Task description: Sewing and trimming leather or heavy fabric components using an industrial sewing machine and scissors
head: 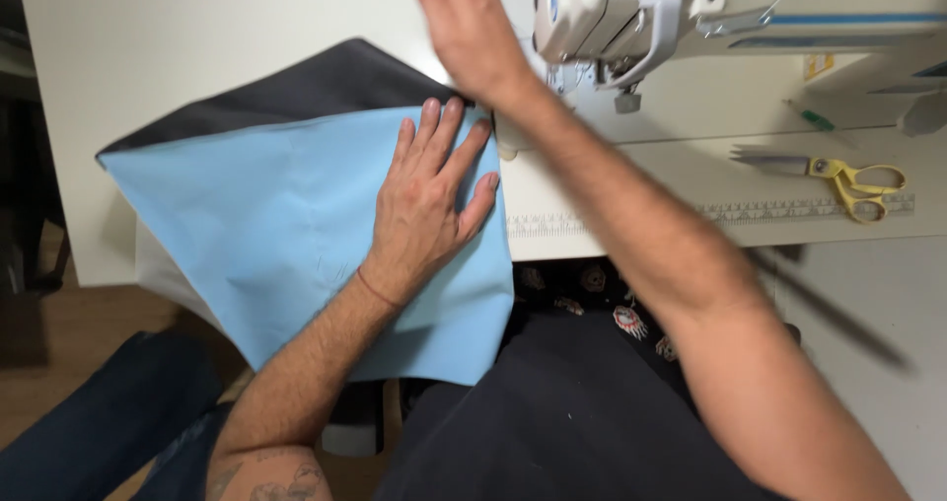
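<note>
The left hand [431,197] lay spread flat on the light blue fabric [286,225], pinning it to the counter [612,180] beside the sewing machine [631,13]. The right hand [469,28], blurred, reached toward the machine; its grip couldn't be told.

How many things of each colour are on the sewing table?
Light blue: 1, the fabric sheet under the left hand
Black: 1, the fabric beneath it
Yellow: 1, the scissors
White: 1, the sewing machine by the right hand
Green: 1, a small pen-like tool
Total: 5
</note>
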